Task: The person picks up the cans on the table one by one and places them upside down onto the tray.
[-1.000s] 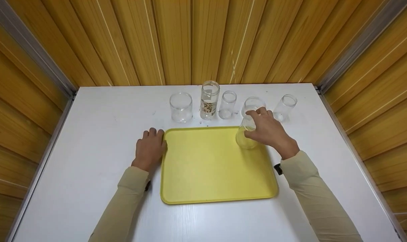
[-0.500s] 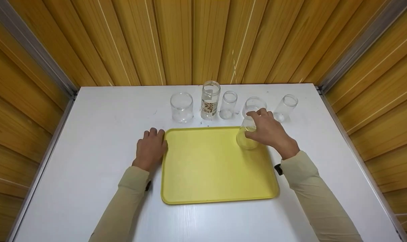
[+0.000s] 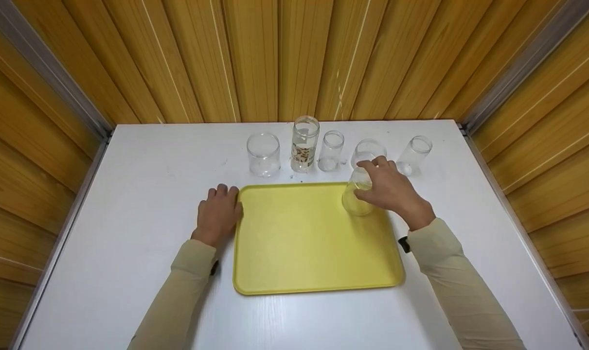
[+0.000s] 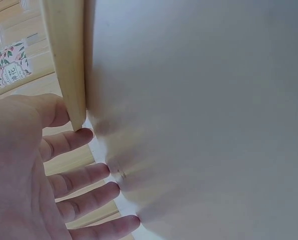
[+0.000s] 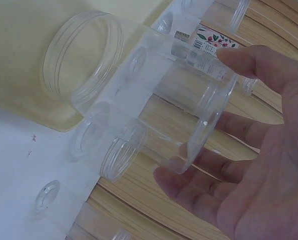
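Note:
On the back right corner of a yellow tray (image 3: 309,238) a clear wide jar (image 3: 353,200) stands upside down, its threaded mouth against the tray. My right hand (image 3: 390,188) holds its upper end, the thumb on one side and fingers on the other, as the right wrist view shows. My left hand (image 3: 217,214) rests beside the tray's back left corner. In the left wrist view its thumb (image 4: 53,110) touches the tray's rim, and the fingertips rest on the white table.
Behind the tray stand a wide clear jar (image 3: 263,155), a tall jar with a floral label (image 3: 302,150), a narrow jar (image 3: 330,154), another wide jar (image 3: 365,150) partly hidden by the right hand, and a narrow jar (image 3: 413,156). Wood-patterned walls (image 3: 250,63) enclose the table (image 3: 143,180).

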A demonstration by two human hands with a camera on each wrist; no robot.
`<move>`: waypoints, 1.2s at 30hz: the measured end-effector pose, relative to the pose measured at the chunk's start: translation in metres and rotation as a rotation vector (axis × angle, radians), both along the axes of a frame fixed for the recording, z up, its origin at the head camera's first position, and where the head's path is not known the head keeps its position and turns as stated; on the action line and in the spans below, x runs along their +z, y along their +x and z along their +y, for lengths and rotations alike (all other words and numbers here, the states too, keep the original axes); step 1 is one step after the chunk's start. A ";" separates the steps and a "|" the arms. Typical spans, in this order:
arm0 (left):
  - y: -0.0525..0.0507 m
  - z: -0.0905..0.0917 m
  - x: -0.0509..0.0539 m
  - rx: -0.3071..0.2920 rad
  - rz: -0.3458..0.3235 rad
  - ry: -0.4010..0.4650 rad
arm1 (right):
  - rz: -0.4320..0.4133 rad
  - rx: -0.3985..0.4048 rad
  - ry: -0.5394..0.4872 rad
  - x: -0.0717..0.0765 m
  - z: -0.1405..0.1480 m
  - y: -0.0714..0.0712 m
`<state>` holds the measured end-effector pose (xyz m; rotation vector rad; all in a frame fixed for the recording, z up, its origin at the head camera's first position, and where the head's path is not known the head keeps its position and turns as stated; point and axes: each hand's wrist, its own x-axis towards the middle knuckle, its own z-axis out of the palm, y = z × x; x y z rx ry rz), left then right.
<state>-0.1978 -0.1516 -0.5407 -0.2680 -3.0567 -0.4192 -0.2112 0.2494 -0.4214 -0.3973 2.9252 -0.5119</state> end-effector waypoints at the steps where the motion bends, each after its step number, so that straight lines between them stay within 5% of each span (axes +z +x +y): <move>1: 0.000 0.000 0.000 0.001 -0.003 -0.002 | -0.001 0.000 0.003 0.000 0.000 0.000; 22: 0.000 -0.001 0.001 -0.010 -0.022 -0.024 | 0.024 -0.009 -0.033 0.005 0.004 -0.002; 36: -0.002 0.000 0.000 -0.004 -0.034 -0.025 | 0.115 -0.062 -0.061 0.010 0.013 -0.008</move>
